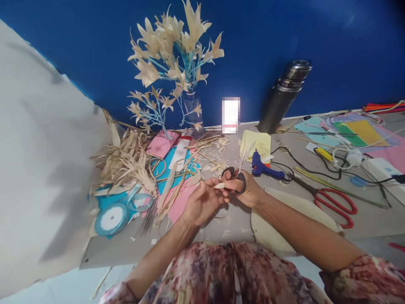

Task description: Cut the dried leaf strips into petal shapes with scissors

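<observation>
My right hand [245,190] is closed through the black handles of small scissors [236,174], whose blades point up and away from me. My left hand [202,202] is closed in a pinch on a small pale strip of dried leaf [219,185], held right beside the scissors. Both hands hover just above the grey table [228,223], close together at its middle.
Dried husk strips [126,162], pink and blue paper [172,169] and a blue ribbon spool [110,217] lie left. A vase of husk flowers [186,80] and a steel flask [283,97] stand behind. A blue glue gun [264,166], red scissors [332,202], cables and coloured sheets lie right.
</observation>
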### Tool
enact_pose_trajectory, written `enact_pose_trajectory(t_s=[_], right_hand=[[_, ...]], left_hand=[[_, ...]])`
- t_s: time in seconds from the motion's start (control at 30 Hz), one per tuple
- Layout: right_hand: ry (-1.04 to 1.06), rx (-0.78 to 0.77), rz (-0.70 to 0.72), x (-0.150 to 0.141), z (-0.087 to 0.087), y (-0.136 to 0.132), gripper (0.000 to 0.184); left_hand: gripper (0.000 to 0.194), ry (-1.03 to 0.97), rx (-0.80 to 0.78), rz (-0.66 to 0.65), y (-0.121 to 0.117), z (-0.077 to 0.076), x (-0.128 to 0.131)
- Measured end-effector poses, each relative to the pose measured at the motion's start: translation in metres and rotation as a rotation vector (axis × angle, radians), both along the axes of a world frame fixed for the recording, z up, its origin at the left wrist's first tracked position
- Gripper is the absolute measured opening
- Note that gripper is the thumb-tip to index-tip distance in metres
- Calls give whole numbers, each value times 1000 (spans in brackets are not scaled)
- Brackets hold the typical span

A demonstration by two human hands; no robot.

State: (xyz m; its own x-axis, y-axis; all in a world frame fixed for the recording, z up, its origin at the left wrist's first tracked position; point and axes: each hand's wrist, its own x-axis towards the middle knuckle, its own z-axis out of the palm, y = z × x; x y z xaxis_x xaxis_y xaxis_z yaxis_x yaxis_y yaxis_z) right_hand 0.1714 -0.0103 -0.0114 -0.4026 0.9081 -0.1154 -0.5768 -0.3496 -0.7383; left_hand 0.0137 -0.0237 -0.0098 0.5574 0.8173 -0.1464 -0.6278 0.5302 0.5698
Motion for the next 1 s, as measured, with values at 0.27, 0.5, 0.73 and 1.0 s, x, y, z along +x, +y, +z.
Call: enact_pose_trajectory(t_s=[0.27, 0.5, 0.73, 1.0], right_hand=[[-27, 14, -5, 1, -3, 1, 29], [-5, 51, -11, 3, -10, 9, 26], [-156, 112, -90, 0, -16, 11, 27], [-161, 114, -47, 2, -19, 12, 29]], left_hand=[[18, 40, 30, 22, -2, 1, 4], [32, 27, 38, 103, -1, 3, 5], [29, 226, 89, 191, -3, -4, 14], [23, 291, 89, 249, 2, -9, 13]])
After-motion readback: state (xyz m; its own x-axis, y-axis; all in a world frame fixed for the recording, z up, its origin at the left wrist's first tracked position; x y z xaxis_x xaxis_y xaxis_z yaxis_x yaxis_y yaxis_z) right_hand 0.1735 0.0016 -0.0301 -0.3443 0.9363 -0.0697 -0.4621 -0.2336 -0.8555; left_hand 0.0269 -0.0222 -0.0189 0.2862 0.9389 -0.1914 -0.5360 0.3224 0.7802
